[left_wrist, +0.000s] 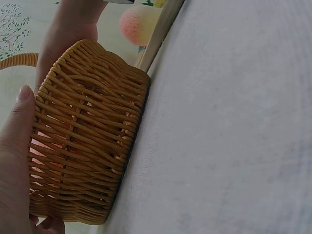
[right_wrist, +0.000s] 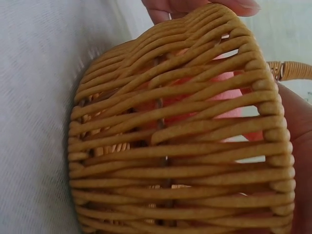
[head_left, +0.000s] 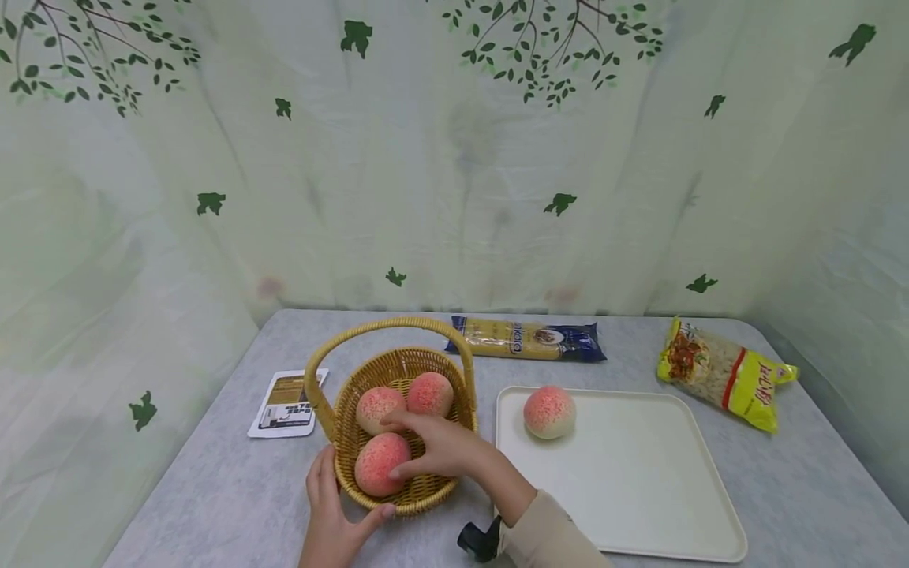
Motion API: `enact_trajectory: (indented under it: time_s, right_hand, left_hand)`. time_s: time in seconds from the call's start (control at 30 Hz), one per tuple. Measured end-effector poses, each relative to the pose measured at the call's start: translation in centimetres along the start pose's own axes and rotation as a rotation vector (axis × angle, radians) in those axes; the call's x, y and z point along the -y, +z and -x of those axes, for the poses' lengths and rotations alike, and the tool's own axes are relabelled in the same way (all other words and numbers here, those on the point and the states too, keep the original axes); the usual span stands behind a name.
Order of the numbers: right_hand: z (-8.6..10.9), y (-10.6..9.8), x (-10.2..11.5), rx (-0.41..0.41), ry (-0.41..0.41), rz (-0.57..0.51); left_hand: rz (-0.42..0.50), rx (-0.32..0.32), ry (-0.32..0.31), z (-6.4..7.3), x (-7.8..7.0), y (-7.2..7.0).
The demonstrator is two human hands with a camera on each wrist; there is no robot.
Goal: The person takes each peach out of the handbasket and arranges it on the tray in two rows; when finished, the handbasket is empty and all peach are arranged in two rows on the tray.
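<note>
A woven wicker basket (head_left: 348, 394) with a tall arched handle stands on the table and contains three pink-and-cream peaches. My left hand (head_left: 332, 505) holds its near left side, thumb by the front rim and fingers along the left wall. Reaching inside from the right is my right hand (head_left: 443, 446). Its thumb touches the front peach (head_left: 379, 465), while its extended fingers lie above that peach, near the back left peach (head_left: 379, 408). The third peach (head_left: 431, 394) sits behind the fingers. In the right wrist view, the basket wall (right_wrist: 180, 131) hides most of the right hand.
Right of the basket lies a white tray (head_left: 639, 473) with one peach (head_left: 550, 412) near its far left corner. Behind are a pasta packet (head_left: 525, 339) and, far right, a yellow snack bag (head_left: 727, 375). A printed card (head_left: 284, 406) lies left of the basket.
</note>
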State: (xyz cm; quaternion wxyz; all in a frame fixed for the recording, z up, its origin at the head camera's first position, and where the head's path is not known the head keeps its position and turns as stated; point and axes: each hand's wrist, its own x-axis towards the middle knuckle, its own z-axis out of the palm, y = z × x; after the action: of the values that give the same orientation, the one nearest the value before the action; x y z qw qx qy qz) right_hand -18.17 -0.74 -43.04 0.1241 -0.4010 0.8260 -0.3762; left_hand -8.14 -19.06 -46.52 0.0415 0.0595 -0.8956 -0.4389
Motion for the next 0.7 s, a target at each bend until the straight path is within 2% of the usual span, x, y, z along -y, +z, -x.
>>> enact_trajectory:
  time_s: [0.13, 0.27, 0.6, 0.7]
  right_hand:
    - [-0.4, 0.1, 0.0, 0.018, -0.004, -0.047]
    - [-0.7, 0.3, 0.0, 0.042, -0.005, -0.051]
    - [-1.1, 0.7, 0.1, 0.091, 0.111, -0.066]
    - [-1.1, 0.8, 0.0, 0.085, 0.109, -0.069]
  left_hand:
    - [0.005, -0.001, 0.002, 0.0, 0.0, -0.1]
    - [0.007, -0.001, 0.005, 0.0, 0.0, -0.1]
    - [0.006, 0.000, 0.008, 0.0, 0.0, 0.0]
    - [0.007, -0.003, 0.013, 0.0, 0.0, 0.0]
